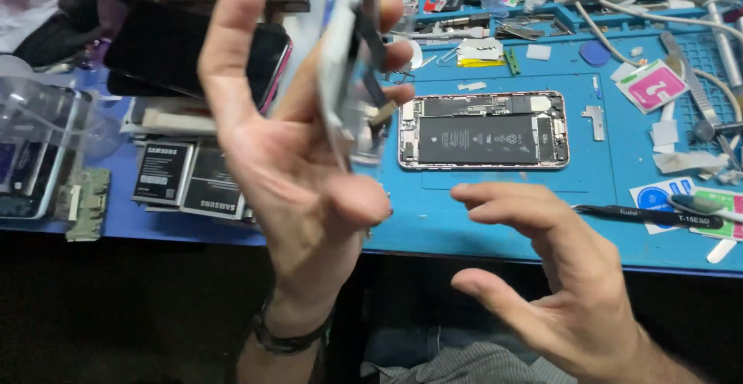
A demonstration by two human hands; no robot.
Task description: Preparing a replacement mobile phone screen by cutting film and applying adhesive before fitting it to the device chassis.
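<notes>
The flat grey part held in the left hand is blurred, so I cannot tell what kind of part it is; its top is cut off by the upper edge. This hand hides one end of the opened phone and part of the dark phone behind it. The right hand is cut at the wrist by the lower edge. The small pieces at the back of the bench are too small to tell.

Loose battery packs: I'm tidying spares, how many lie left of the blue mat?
2: both black battery packs lie side by side at the left, one beside the other, partly behind the left hand. More may be hidden.
</notes>
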